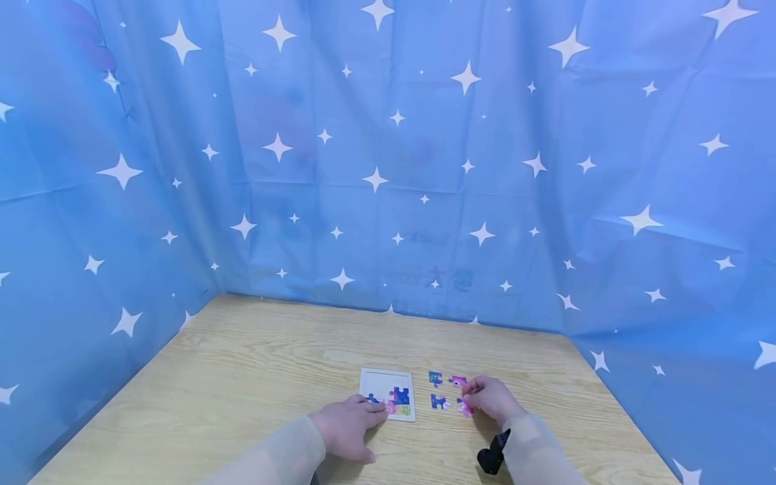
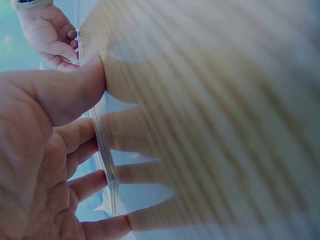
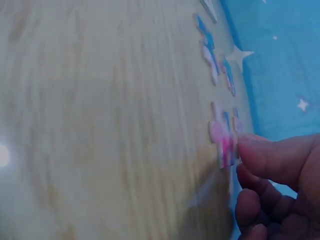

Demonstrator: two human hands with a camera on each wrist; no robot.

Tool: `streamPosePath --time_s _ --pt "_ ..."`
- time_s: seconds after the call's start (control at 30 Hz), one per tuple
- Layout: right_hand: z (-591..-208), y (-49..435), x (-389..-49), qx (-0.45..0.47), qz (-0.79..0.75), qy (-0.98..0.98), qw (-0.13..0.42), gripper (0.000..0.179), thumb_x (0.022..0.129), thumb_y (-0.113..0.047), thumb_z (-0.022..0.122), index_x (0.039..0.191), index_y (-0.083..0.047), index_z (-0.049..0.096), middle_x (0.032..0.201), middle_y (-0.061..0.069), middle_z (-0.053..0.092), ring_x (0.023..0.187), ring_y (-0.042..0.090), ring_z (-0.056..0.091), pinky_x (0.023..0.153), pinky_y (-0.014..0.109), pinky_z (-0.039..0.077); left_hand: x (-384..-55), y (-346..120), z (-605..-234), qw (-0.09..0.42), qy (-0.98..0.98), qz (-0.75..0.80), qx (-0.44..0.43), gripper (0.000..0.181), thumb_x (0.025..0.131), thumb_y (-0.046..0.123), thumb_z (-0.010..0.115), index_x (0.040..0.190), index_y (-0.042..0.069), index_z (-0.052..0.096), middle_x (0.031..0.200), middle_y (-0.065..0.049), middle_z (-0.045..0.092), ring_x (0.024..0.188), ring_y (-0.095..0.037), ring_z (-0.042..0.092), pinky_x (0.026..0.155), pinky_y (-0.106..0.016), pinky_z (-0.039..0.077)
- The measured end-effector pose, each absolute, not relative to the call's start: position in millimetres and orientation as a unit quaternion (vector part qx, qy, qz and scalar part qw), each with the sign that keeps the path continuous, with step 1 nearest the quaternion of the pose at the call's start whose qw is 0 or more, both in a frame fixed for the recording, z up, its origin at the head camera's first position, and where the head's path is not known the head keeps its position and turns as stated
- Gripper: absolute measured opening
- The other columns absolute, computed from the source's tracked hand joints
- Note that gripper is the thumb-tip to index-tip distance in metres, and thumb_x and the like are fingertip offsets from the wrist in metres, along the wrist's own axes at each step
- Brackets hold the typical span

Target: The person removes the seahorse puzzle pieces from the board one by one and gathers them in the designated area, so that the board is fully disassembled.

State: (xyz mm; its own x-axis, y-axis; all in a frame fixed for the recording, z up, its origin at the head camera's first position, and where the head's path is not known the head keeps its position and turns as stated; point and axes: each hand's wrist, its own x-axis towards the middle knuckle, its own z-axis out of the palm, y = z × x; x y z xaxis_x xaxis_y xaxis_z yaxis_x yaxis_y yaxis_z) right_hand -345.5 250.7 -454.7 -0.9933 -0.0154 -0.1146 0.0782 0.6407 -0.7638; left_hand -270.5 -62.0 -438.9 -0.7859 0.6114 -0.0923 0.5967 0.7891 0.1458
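A shallow white puzzle tray [image 1: 388, 372] lies on the table with several joined jigsaw pieces [image 1: 401, 396] along its lower part. My left hand [image 1: 348, 428] rests at its lower left, fingers spread over the near edge; in the left wrist view the fingertips lie along the side of the tray [image 2: 106, 155]. To the right, my right hand [image 1: 492, 399] pinches a pink puzzle piece [image 3: 224, 145] at its edge, low at the tabletop, between thumb and curled fingers. Close by lie a blue piece [image 1: 435, 378], a pink piece [image 1: 457, 381] and a blue-and-white piece [image 1: 439, 402].
The wood-grain table [image 1: 279, 350] reaches back to a blue curtain [image 1: 424, 135] with white stars, which also hangs at both sides. A black device [image 1: 492, 455] is at the right wrist, close over the table.
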Motion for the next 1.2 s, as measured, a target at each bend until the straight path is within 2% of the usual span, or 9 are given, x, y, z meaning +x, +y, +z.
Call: streamPosePath --time_s 0.13,0.27,0.37,0.47,0.6,1.03,1.2 --pt "-448.0 243.7 -344.4 0.017 -0.441 0.896 0.05 0.011 0.087 -0.001 0.063 0.098 0.0 0.063 0.083 0.009 0.055 0.07 0.02 0.049 0.061 0.031 0.04 -271.6 -61.7 -439.4 0.069 0.944 0.054 0.319 0.07 0.08 0.051 0.068 0.141 0.023 0.05 0.146 0.012 0.043 0.134 -0.021 0.039 0.103 -0.033 0.041" --pt "-441.4 228.0 -346.7 0.009 -0.463 0.885 0.059 0.015 0.088 -0.001 0.061 0.104 0.0 0.062 0.082 0.009 0.055 0.058 0.018 0.048 0.052 0.03 0.044 -271.9 -61.8 -440.1 0.065 0.945 0.056 0.315 0.07 0.079 0.051 0.069 0.141 0.023 0.051 0.146 0.012 0.044 0.134 -0.021 0.039 0.103 -0.034 0.041" --pt "-440.8 214.6 -350.6 0.004 -0.459 0.886 0.065 0.016 0.089 -0.006 0.064 0.104 -0.004 0.062 0.085 0.008 0.056 0.052 0.016 0.043 0.043 0.028 0.039 -271.8 -61.9 -439.5 0.067 0.946 0.057 0.313 0.07 0.079 0.051 0.069 0.141 0.023 0.051 0.146 0.012 0.044 0.134 -0.022 0.039 0.103 -0.034 0.041" --pt "-441.8 200.6 -354.2 -0.003 -0.46 0.886 0.067 0.015 0.088 -0.01 0.066 0.103 -0.007 0.064 0.092 0.007 0.056 0.06 0.017 0.045 0.048 0.028 0.039 -272.1 -62.0 -439.8 0.069 0.946 0.056 0.313 0.071 0.079 0.051 0.069 0.141 0.023 0.051 0.146 0.012 0.043 0.134 -0.022 0.039 0.104 -0.035 0.041" --pt "-442.6 181.9 -357.2 -0.038 -0.459 0.885 0.067 0.014 0.088 -0.008 0.066 0.101 -0.005 0.064 0.091 0.007 0.056 0.076 0.021 0.05 0.062 0.032 0.042 -272.6 -62.0 -440.0 0.072 0.945 0.057 0.313 0.071 0.079 0.052 0.069 0.141 0.024 0.05 0.146 0.012 0.043 0.135 -0.022 0.039 0.103 -0.037 0.041" --pt "-447.4 143.1 -360.1 -0.094 -0.395 0.909 0.089 0.014 0.083 -0.004 0.071 0.097 -0.008 0.071 0.089 0.002 0.06 0.081 0.019 0.052 0.072 0.034 0.044 -275.9 -61.1 -441.7 0.075 0.943 0.06 0.32 0.071 0.08 0.052 0.069 0.142 0.023 0.05 0.145 0.012 0.044 0.133 -0.02 0.04 0.102 -0.034 0.042" --pt "-450.0 139.1 -359.4 -0.111 -0.374 0.917 0.088 0.015 0.08 0.001 0.071 0.093 -0.008 0.07 0.086 0.003 0.058 0.078 0.018 0.052 0.07 0.032 0.044 -277.2 -61.5 -442.2 0.072 0.942 0.056 0.324 0.07 0.08 0.051 0.069 0.141 0.023 0.051 0.145 0.012 0.045 0.132 -0.019 0.041 0.101 -0.033 0.043"
